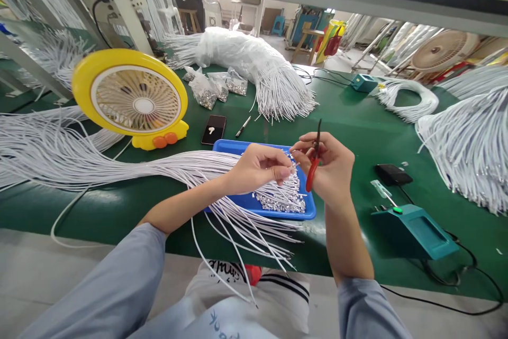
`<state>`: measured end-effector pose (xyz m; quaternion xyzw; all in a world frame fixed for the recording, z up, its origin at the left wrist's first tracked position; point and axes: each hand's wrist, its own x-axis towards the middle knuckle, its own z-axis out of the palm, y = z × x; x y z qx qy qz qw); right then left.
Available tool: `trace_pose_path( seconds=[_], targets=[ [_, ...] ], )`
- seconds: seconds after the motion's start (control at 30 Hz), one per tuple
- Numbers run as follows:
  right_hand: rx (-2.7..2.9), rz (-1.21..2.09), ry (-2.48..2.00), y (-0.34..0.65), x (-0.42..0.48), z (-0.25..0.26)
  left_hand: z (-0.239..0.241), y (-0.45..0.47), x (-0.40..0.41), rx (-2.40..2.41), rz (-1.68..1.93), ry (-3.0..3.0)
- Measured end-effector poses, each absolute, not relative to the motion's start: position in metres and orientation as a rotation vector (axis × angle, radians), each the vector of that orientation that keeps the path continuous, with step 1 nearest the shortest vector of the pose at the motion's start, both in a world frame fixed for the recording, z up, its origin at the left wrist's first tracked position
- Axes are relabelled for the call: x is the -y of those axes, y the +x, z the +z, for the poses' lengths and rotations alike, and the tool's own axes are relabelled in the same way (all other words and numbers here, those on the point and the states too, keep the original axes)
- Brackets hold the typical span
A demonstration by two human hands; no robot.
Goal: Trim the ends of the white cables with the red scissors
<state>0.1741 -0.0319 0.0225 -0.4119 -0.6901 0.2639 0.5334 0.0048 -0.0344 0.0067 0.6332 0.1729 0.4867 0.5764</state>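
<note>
Over a blue tray (234, 144), my left hand (257, 170) is closed, thumb against fingers, on a white cable whose tip shows just past the fingertips. My right hand (329, 164) is closed on a pair of red-handled pliers (312, 172), dark jaws pointing up. Its thumb and forefinger also pinch together close to the cable tip; a tiny part between them is too small to make out. Small silvery metal parts (280, 203) lie heaped in the tray. A long bundle of white cables (178, 163) runs from the left into the tray, with several ends hanging over the table's front edge.
A yellow fan (174, 100), a phone (213, 129) and a pen (243, 126) stand or lie behind the bundle. Bags of metal parts (206, 93) and a wrapped cable bundle (246, 58) are farther back. A teal device (416, 230) with a black cord sits at right, near more cables (468, 138).
</note>
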Motion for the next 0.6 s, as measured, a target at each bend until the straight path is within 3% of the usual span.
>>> trace_pose_path(
  seconds=[0.23,0.4,0.6],
  targets=[
    [2.145,0.574,-1.527,0.196,-0.026,-0.001,0.007,0.012,0.073,-0.271,1.146,1.989],
    [2.261,0.475,-1.769,0.203,-0.056,-0.03,-0.005,0.022,0.091,-0.087,1.049,2.457],
    [2.238,0.358,-1.946,0.206,-0.063,-0.039,-0.019,0.031,0.089,-0.061,1.189,2.803]
  ],
)
